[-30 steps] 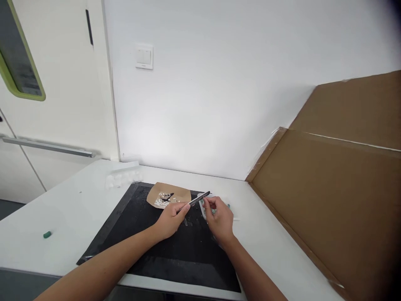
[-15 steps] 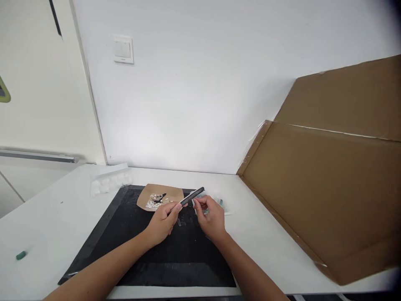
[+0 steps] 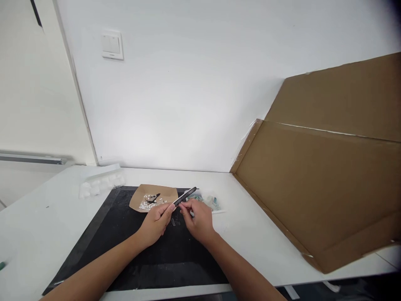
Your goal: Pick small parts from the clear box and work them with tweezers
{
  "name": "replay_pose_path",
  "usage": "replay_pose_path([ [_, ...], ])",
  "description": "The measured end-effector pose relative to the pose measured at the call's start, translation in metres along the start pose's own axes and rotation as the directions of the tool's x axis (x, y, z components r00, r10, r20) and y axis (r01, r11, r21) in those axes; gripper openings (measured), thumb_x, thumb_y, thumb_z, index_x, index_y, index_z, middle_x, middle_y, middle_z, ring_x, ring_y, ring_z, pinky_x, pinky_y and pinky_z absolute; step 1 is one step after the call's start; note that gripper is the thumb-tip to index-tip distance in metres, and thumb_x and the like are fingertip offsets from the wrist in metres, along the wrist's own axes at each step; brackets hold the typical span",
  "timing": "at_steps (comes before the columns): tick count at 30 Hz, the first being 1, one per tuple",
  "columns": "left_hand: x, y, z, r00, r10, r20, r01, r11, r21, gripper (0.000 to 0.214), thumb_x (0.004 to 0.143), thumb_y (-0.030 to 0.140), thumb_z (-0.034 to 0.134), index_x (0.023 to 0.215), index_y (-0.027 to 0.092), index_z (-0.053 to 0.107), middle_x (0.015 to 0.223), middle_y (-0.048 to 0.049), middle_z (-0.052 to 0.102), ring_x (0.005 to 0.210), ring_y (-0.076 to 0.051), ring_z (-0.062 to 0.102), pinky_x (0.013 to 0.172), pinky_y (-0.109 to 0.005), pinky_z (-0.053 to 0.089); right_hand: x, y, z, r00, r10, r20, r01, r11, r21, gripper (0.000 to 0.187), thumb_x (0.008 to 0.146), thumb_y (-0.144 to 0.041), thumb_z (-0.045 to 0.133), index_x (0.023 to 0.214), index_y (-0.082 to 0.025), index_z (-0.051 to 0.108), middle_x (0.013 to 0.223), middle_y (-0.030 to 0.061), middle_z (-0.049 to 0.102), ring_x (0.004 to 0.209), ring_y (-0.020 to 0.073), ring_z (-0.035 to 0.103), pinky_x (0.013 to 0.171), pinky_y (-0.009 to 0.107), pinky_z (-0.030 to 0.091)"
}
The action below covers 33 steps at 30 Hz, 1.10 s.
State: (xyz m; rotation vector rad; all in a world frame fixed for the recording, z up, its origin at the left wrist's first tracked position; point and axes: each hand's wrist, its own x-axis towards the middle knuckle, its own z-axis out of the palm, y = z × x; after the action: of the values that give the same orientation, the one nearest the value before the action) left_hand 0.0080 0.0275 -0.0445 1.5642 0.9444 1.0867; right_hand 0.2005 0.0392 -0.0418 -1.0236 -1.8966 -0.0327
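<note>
My left hand [image 3: 156, 223] is closed around the lower end of a slim black bar-shaped object [image 3: 188, 195]. It has a pale upper edge and points up to the right, with a thin dark tip at its far end. Close against its underside, my right hand [image 3: 199, 220] has thumb and fingers pinched together; whatever lies between them is too small to make out. Both hands are over a black mat [image 3: 175, 261]. Just beyond the left hand sits a shallow brown paper tray [image 3: 169, 192] with white bits and black scraps in it.
Partly behind my right hand is a white container [image 3: 217, 211] with teal and pale pieces. A clear moulded plastic tray [image 3: 102, 184] lies at the back left. A green piece [image 3: 2, 265] rests at the left edge. Folded cardboard [image 3: 313, 179] stands on the right, and a wall rises behind.
My right hand has come in closer to the black bar, its pinched fingers now at the bar's underside. The whole view has shifted slightly, and more of the white container shows.
</note>
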Motion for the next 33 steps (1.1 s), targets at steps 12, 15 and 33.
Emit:
replay_pose_path([
  [12, 0.002, 0.0, 0.0, 0.999, -0.034, 0.008, 0.035, 0.997, -0.074, 0.048, 0.1, 0.062, 0.049, 0.081, 0.018, 0.057, 0.049, 0.0103, 0.037, 0.034, -0.007, 0.033, 0.036, -0.018, 0.035, 0.004, -0.002, 0.0, 0.998, -0.038, -0.045, 0.034, 0.994, -0.103, 0.018, 0.103, -0.033, 0.058, 0.089, -0.023, 0.065, 0.073, 0.0008, 0.07, 0.069, 0.0179, 0.065, 0.073, 0.032, 0.043],
  [15, 0.002, 0.001, 0.0, 0.999, -0.045, 0.008, 0.046, 0.996, -0.073, 0.046, 0.1, 0.062, 0.05, 0.091, 0.018, 0.062, 0.049, 0.0108, 0.037, 0.035, -0.007, 0.033, 0.036, -0.018, 0.036, 0.006, -0.002, 0.0, 0.995, 0.041, -0.096, -0.051, 0.993, -0.107, 0.02, 0.104, -0.034, 0.056, 0.091, -0.023, 0.066, 0.073, 0.0007, 0.071, 0.067, 0.0175, 0.065, 0.074, 0.033, 0.044],
  [33, 0.0, 0.01, 0.0, 0.999, -0.028, -0.021, 0.028, 0.999, -0.021, 0.051, 0.097, 0.064, 0.051, 0.075, 0.019, 0.055, 0.05, 0.0093, 0.037, 0.036, -0.007, 0.037, 0.036, -0.019, 0.034, 0.003, -0.008, 0.006, 0.999, -0.031, -0.016, 0.03, 0.999, -0.041, 0.022, 0.103, -0.033, 0.056, 0.086, -0.022, 0.064, 0.071, -0.0003, 0.069, 0.066, 0.0163, 0.064, 0.075, 0.034, 0.043],
])
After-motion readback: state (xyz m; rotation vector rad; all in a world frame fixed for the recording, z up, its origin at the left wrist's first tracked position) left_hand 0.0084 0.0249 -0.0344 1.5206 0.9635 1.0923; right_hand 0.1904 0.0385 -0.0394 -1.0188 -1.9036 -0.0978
